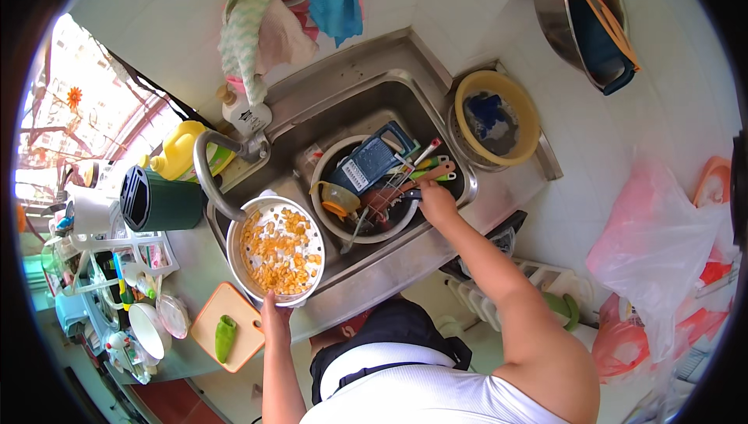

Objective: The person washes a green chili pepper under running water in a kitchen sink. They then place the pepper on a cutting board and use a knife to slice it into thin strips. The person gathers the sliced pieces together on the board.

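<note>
My left hand (pixel 276 316) grips the near rim of a round white perforated pan (pixel 232 263), which is tilted over the sink's left part. Yellow-orange kernel-like pieces (pixel 280 249) are scattered across its bottom. My right hand (pixel 438 203) is closed around a black-handled utensil (pixel 412 194) at the right side of a round basin (pixel 320 219) in the sink. The utensil's far end is hidden among other tools. In that basin lie a blue grater (pixel 365 158), a brown wooden spatula (pixel 435 171), green-handled tools and an orange-and-clear cup (pixel 339 197).
The curved faucet (pixel 207 176) reaches over the pan's rim. A yellow basin (pixel 526 126) with a blue cloth in water stands right of the steel sink (pixel 350 82). On the left counter, a green pepper (pixel 225 336) lies on a cutting board (pixel 204 325), near a white bowl (pixel 147 330).
</note>
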Demonstrator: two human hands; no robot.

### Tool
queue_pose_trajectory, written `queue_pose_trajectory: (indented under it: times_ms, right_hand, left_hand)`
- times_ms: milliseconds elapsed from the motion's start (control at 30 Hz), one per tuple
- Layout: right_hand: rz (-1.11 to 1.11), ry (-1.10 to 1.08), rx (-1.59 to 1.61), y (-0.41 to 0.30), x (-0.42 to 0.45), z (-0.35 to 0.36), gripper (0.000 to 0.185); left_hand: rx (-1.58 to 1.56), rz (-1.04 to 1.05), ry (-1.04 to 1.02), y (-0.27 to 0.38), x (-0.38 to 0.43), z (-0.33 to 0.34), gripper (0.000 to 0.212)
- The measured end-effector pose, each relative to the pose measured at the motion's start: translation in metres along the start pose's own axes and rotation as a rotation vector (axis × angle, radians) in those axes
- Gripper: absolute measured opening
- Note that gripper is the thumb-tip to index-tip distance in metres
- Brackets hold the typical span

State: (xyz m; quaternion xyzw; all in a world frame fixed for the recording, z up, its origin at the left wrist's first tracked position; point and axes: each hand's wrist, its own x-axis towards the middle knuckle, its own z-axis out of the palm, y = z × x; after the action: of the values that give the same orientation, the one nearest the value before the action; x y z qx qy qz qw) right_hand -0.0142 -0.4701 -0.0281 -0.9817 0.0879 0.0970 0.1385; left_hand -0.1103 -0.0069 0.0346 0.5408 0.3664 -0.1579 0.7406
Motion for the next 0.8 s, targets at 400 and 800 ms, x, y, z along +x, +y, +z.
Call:
queue_pose_trajectory:
  times_ms: [400, 800]
  right_hand:
    - [-0.142, -0.014, 0.202, -0.009, -0.028, -0.096, 0.033]
    - [0.01, 0.202, 0.356, -0.041, -0.136, -0.262, 0.029]
  left_hand:
    - [0.321, -0.106, -0.063, -0.005, 0.045, 0.054, 0.052]
    - [0.575, -0.181, -0.316, -0.051, 0.133, 0.168, 0.061]
